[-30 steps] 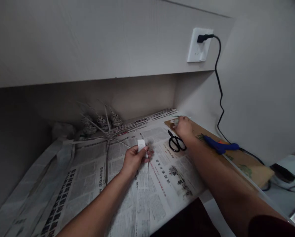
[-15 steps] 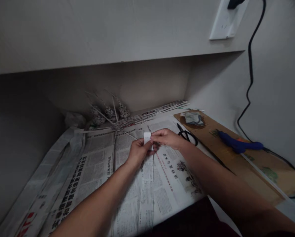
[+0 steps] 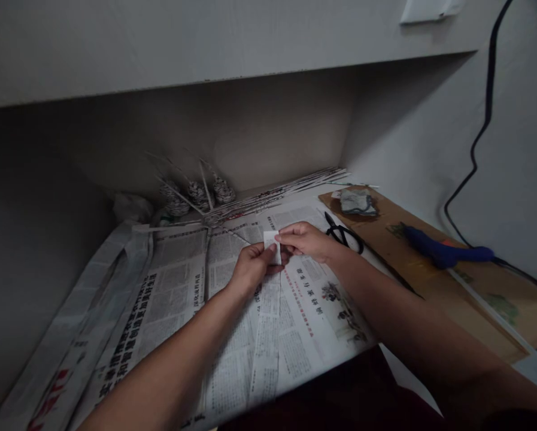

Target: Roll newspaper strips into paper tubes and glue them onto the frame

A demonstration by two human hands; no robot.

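Note:
Both hands are closed on a narrow newspaper strip [image 3: 272, 240] over the middle of the spread newspaper [image 3: 172, 287]. My left hand [image 3: 251, 267] pinches its left side with the thumb on top. At its upper right edge, my right hand [image 3: 308, 240] grips it between thumb and fingers. The strip's top end stands up pale between the hands, and its lower part seems to run down towards me over the printed sheets. Black-handled scissors [image 3: 345, 237] lie just right of my right hand.
Thin rolled paper sticks [image 3: 277, 197] lie along the back, beside several woven paper pieces [image 3: 198, 194]. On the right, a brown board [image 3: 385, 230] bears a blue glue gun [image 3: 443, 250] and a folded cloth-like pad [image 3: 358, 202]. A black cord [image 3: 475, 143] hangs at the right wall.
The view has tilted down and shifted slightly left, so the wall socket is mostly cut off. Both hands keep their hold on the strip, with little visible finger movement.

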